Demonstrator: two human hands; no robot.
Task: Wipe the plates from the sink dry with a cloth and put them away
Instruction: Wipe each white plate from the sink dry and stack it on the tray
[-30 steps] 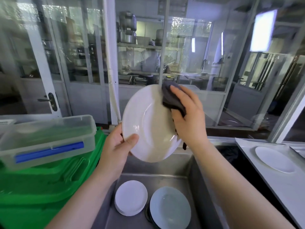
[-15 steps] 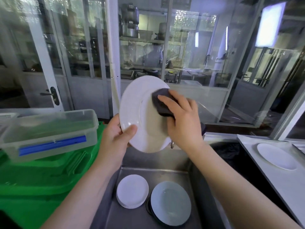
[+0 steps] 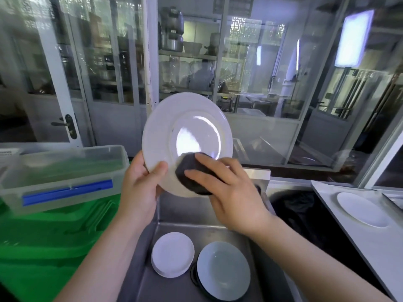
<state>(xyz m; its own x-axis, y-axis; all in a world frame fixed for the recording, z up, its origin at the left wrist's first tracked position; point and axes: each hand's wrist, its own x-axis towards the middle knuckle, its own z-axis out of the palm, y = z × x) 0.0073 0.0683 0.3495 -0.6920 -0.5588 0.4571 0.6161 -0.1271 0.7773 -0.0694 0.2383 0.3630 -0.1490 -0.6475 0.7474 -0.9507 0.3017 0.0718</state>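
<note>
Head view. The left hand (image 3: 139, 188) grips the white plate (image 3: 174, 127) at its 7 o'clock rim, thumb on the face and fingers behind. This holds the plate tilted up above the sink (image 3: 165, 214), its face toward the wearer, so the whole face is exposed for wiping.

The right hand (image 3: 235, 192) presses the dark cloth (image 3: 189, 175) flat against the plate face at about 5 o'clock. The fingers are spread and extended over the cloth rather than curled round it, which probably spreads pressure across a wider patch.

Below, 2 groups of plates lie on the sink floor: a small white stack (image 3: 172, 253) at 6 o'clock of the held plate, and a pale blue plate (image 3: 223, 270) just beside it at 5 o'clock. Judged from this, they await drying.

1 white plate (image 3: 362, 209) lies on the counter (image 3: 349, 240) at 3 o'clock, likely the put-away location.

At 9 o'clock, a clear lidded box (image 3: 65, 171) rests on green crates (image 3: 43, 247).
</note>
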